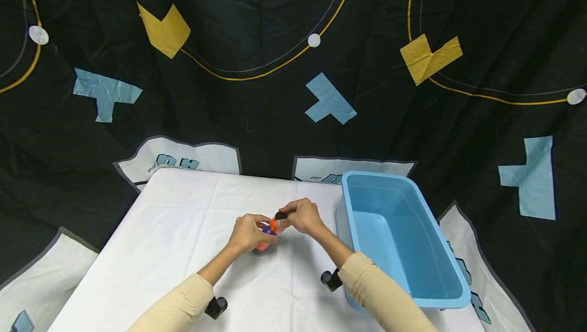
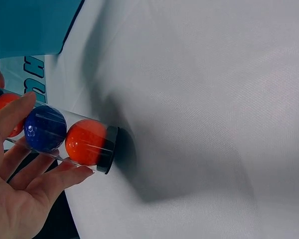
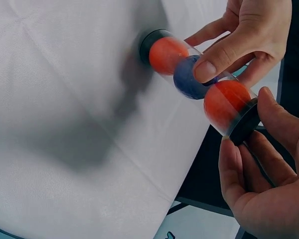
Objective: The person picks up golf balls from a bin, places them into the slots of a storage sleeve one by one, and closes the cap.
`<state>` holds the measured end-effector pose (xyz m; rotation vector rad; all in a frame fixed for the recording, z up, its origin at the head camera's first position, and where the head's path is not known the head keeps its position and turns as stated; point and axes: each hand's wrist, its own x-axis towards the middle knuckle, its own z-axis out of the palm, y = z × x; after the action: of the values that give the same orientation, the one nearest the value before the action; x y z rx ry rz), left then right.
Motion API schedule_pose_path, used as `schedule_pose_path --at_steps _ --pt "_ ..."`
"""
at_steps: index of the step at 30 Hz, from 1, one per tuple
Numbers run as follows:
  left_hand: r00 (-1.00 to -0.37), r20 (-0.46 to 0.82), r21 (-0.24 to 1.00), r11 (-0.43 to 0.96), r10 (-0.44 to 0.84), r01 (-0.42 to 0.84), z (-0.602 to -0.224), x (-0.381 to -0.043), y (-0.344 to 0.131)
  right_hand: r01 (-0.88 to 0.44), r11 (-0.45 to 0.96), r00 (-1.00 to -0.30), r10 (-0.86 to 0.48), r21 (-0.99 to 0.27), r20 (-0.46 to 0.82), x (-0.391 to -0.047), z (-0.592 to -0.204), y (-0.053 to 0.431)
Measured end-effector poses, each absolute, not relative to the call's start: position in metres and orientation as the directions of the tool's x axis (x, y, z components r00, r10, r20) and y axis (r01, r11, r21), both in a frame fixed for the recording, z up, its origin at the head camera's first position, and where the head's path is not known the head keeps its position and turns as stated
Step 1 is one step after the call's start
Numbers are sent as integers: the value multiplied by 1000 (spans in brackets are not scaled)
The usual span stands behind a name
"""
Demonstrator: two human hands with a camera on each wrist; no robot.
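Note:
A clear tube [image 3: 197,53] with black end caps holds an orange ball [image 3: 168,56], a blue dimpled ball [image 3: 185,83] and a second orange ball [image 3: 224,102] in a row. My left hand [image 1: 247,232] grips the tube around its middle, thumb over the blue ball in the right wrist view. With thumb and fingertips, my right hand [image 1: 302,217] pinches the black cap [image 3: 245,124] at one end. The other black cap [image 2: 108,149] points away from both hands. In the head view the tube is tilted above the table, partly hidden by fingers.
A white-covered table [image 1: 183,235] lies beneath the hands. On its right side stands a light blue bin [image 1: 346,215], beside the right forearm. Black wrist-worn devices [image 1: 331,280] show by both sleeves. A dark curtain [image 1: 257,113] with tape shapes hangs behind.

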<state>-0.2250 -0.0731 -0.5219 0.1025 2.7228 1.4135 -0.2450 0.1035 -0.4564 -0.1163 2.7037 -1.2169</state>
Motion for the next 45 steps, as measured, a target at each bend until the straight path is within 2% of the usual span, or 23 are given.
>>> schedule_pose_path --at_steps 11,19,25,30,37,45 --pt "-995 -28 817 576 94 31 -521 -223 -70 34 665 -977 -135 -746 -164 -243 -457 105" --pt "-995 -14 812 582 99 47 -522 -223 -69 8 675 -979 -144 -738 -142 -245 -459 106" --pt "-994 -13 803 594 104 52 -520 -224 -67 -20 671 -965 -206 -742 -160 -247 -458 108" --pt "-993 19 778 622 112 86 -517 -226 -60 -15 699 -944 -245 -715 -220 -250 -446 119" --pt "-993 102 748 654 53 111 -503 -239 -52 12 788 -956 -172 -616 -238 -255 -415 147" --pt "-996 93 765 639 15 82 -501 -250 -47 38 809 -938 -174 -587 -301 -255 -401 163"
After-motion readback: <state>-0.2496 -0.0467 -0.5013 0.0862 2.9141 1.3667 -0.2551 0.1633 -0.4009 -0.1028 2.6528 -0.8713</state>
